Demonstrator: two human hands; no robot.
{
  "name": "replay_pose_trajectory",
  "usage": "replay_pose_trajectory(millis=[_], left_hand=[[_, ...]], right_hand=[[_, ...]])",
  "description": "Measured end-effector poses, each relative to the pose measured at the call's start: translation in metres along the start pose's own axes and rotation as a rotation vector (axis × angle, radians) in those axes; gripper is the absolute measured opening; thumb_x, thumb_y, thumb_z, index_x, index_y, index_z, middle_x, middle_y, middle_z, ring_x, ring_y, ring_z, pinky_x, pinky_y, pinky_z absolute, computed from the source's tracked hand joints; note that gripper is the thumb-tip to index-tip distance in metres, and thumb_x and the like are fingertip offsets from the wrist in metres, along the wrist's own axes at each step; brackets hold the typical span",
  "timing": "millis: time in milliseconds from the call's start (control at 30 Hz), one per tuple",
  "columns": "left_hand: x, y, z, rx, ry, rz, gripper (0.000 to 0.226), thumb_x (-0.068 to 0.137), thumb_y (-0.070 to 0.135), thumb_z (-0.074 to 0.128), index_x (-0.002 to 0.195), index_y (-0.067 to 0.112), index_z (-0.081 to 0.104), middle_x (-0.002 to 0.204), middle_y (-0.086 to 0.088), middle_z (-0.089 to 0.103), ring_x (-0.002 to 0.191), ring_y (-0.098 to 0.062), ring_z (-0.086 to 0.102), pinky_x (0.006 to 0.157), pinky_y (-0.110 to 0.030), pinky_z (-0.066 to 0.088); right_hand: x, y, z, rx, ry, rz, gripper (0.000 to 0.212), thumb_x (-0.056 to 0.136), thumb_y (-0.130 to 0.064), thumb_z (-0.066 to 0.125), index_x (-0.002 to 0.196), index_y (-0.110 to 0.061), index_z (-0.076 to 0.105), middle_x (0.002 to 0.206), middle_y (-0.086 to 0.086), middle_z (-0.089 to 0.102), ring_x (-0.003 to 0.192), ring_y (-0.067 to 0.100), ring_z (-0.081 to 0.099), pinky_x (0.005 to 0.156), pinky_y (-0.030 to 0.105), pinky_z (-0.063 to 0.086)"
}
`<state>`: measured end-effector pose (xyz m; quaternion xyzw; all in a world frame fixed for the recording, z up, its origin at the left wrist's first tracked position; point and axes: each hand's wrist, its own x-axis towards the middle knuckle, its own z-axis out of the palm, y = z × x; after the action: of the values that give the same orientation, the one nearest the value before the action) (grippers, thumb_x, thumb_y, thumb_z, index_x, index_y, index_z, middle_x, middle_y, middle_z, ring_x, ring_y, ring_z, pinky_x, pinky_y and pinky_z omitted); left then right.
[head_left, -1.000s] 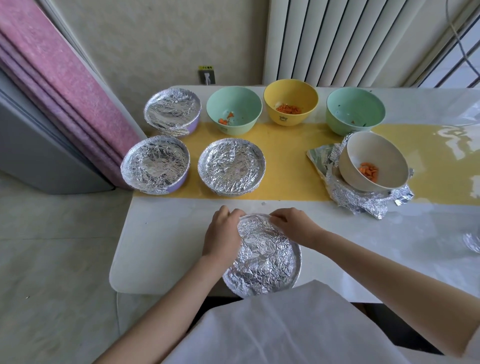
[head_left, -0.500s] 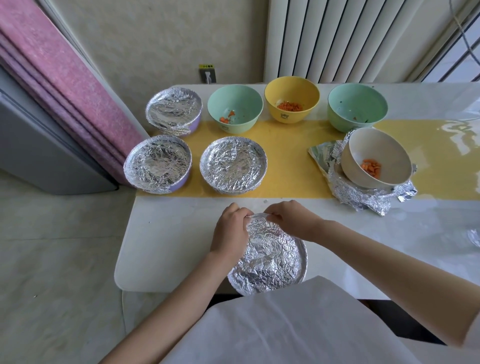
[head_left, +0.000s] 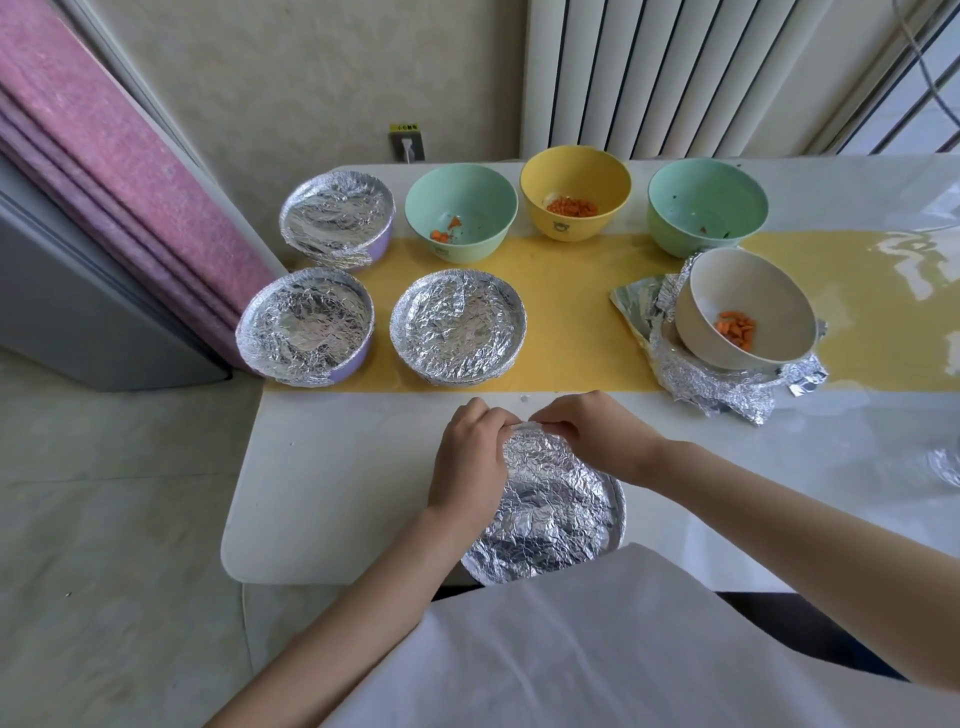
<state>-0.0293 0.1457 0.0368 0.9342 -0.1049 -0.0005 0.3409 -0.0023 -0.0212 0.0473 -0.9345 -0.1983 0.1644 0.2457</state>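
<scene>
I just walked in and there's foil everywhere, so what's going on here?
A person is working on a foil-covered bowl at the near edge of the table. The left hand and right hand both pinch its foil at the far rim. Three covered bowls stand at the back left. A cream bowl with orange pieces sits tilted on crumpled foil at the right.

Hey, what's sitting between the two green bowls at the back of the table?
A yellow bowl holding orange bits, between the left green bowl and the right green bowl, seen in the head view.
</scene>
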Motion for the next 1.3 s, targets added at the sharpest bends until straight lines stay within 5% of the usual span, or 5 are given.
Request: replay_pose_trajectory(millis=[300,700,933,1133,1300], left_hand=[[0.003,0.003,-0.001,-0.051,-0.035,-0.015,0.011,0.092,0.002,0.052,0.095,0.008,0.06,0.095,-0.004,0.055,0.089,-0.019,0.051,0.073,-0.029,0.041],[0.002,0.004,0.002,-0.096,0.003,0.007,0.012,0.09,0.001,0.054,0.095,0.008,0.063,0.094,-0.005,0.055,0.089,-0.021,0.052,0.076,-0.037,0.046],[0.001,0.003,0.001,-0.068,-0.02,0.03,0.01,0.09,0.002,0.054,0.095,0.008,0.061,0.094,-0.006,0.055,0.09,-0.023,0.052,0.077,-0.04,0.046],[-0.003,0.005,-0.006,0.059,0.052,0.058,0.027,0.077,-0.013,0.06,0.089,0.01,0.053,0.09,-0.005,0.052,0.083,-0.025,0.049,0.069,-0.036,0.041],[-0.004,0.0,-0.008,0.025,0.053,0.076,0.024,0.081,-0.014,0.055,0.093,0.006,0.057,0.085,-0.004,0.056,0.081,-0.026,0.051,0.067,-0.036,0.042]], right_hand=[[-0.012,0.001,-0.003,0.0,0.078,-0.085,0.03,0.095,-0.005,0.049,0.119,-0.015,0.064,0.103,0.005,0.065,0.091,0.022,0.06,0.076,0.019,0.036],[-0.011,-0.006,-0.006,0.069,-0.067,0.006,0.033,0.099,-0.026,0.043,0.129,-0.02,0.054,0.115,0.006,0.053,0.106,0.02,0.052,0.081,0.017,0.028],[-0.007,-0.006,-0.007,0.087,-0.177,0.086,0.042,0.096,-0.044,0.037,0.127,-0.023,0.056,0.111,0.003,0.051,0.103,0.016,0.049,0.087,0.024,0.032],[-0.012,-0.009,-0.002,0.888,0.041,0.331,0.057,0.097,-0.045,0.021,0.117,-0.01,0.061,0.119,0.005,0.063,0.112,0.015,0.057,0.107,0.032,0.037],[-0.018,-0.005,0.01,0.627,0.042,0.483,0.059,0.097,-0.051,0.025,0.11,-0.012,0.067,0.108,0.005,0.067,0.101,0.019,0.06,0.099,0.037,0.043]])
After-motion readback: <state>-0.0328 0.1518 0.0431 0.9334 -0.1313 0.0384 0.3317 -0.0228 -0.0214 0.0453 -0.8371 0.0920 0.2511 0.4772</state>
